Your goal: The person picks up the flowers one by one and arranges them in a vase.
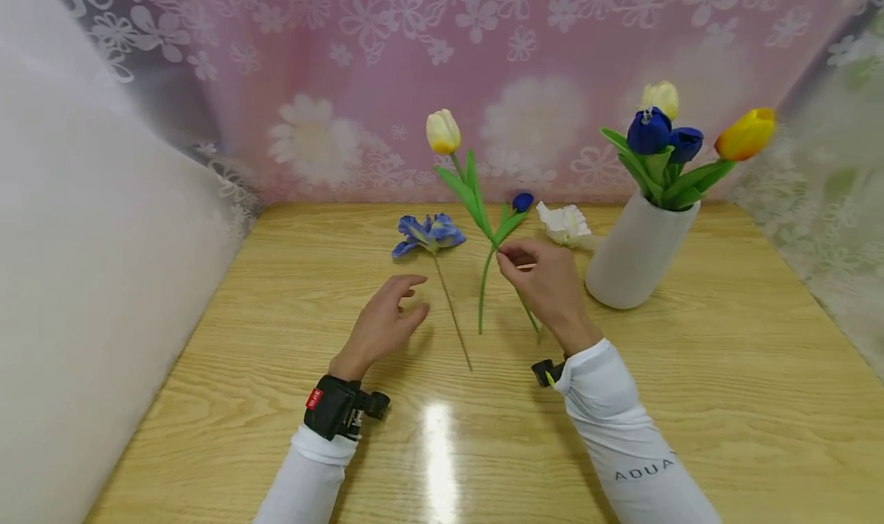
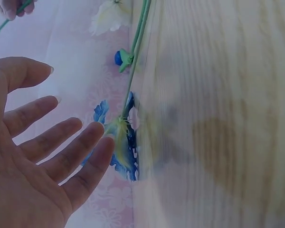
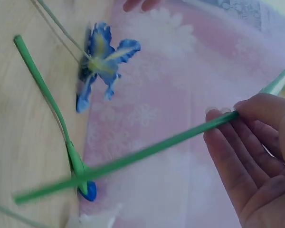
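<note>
A white tulip with a yellow base (image 1: 443, 132) is raised off the table; my right hand (image 1: 549, 278) pinches its green stem (image 3: 133, 159) between thumb and fingertips. Behind that stem lies a dark blue tulip (image 1: 522, 202), flat on the wood. My left hand (image 1: 383, 321) hovers over the table with its fingers spread and holds nothing. Nearest to it is a blue-purple iris (image 1: 428, 235), its thin stem pointing toward me. In the left wrist view my fingers overlap the iris petals (image 2: 126, 142). A white ruffled flower (image 1: 565, 225) lies beyond my right hand.
On the right stands a white vase (image 1: 635, 255) holding blue, white and orange-yellow tulips (image 1: 746, 134). A pink flowered curtain (image 1: 387, 71) hangs along the back edge of the wooden table (image 1: 228, 370). White fabric (image 1: 83, 240) borders the left side.
</note>
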Motion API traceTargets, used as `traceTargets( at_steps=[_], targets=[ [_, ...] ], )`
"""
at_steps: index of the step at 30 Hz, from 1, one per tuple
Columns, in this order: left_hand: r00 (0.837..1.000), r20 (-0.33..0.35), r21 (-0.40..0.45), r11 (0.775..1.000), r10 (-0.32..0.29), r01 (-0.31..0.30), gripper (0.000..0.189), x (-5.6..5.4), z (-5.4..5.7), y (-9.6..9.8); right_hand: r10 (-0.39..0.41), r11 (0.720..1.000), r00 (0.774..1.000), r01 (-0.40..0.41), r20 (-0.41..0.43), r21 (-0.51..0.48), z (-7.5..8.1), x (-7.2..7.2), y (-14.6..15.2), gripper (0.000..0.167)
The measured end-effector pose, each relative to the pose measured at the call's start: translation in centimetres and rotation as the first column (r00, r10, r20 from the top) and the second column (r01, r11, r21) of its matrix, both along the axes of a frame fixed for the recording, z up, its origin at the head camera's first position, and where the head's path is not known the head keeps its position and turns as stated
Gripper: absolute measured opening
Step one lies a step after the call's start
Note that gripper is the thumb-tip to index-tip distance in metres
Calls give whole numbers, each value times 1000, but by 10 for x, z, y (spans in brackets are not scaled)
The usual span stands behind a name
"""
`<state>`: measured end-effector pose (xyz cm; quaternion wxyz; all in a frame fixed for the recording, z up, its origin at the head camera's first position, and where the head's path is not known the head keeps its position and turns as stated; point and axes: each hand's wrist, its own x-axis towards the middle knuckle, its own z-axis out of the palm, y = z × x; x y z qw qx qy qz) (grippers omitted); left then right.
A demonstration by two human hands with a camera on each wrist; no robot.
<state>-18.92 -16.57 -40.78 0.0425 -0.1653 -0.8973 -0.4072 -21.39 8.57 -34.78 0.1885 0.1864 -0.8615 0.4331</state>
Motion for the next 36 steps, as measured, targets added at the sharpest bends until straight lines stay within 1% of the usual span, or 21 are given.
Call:
traceTargets(
  at_steps=[3,6,9,12,15,17,21,23,25,30,33,36],
  targets=[
    [1000,6,1,1000,4,-4,44,0,2,0,14,1000,996,-15,-86,-8,5,2,4,10],
    [1000,5,-1,1000,6,-6,43,-1,4,0,30,1000,986,-31,-166,-2,10,3,8,10],
    [1000,-2,3,1000,5,-5,43,-2,6,-1,37,999,967,-36,-250,5,18,3,15,10],
    [1000,-16,8,1000,0,0,43,-3,8,-2,38,999,947,-43,-319,-7,30,4,22,11],
    [999,-33,16,1000,-4,5,43,-4,9,-3,46,999,927,-52,-372,-7,42,4,30,13],
    [999,-37,16,1000,-8,9,43,-4,10,-2,36,999,911,-32,-412,17,49,4,35,13],
    [999,-32,23,1000,-20,21,43,-4,11,0,-50,996,866,83,-498,45,61,6,46,13],
    [999,-31,25,999,-23,24,43,-5,10,2,-105,990,847,140,-521,28,65,7,49,13],
    [999,-34,22,999,-27,28,43,-6,10,3,-144,985,834,170,-532,0,70,8,52,13],
    [999,-39,17,999,-33,33,43,-7,7,4,-187,979,813,200,-551,-38,80,13,55,13],
    [999,-37,19,999,-30,30,42,-7,7,5,-207,975,804,214,-558,-54,85,16,55,12],
    [999,-41,18,999,-29,30,42,-7,8,5,-242,968,793,234,-559,-88,90,17,56,12]
  ],
)
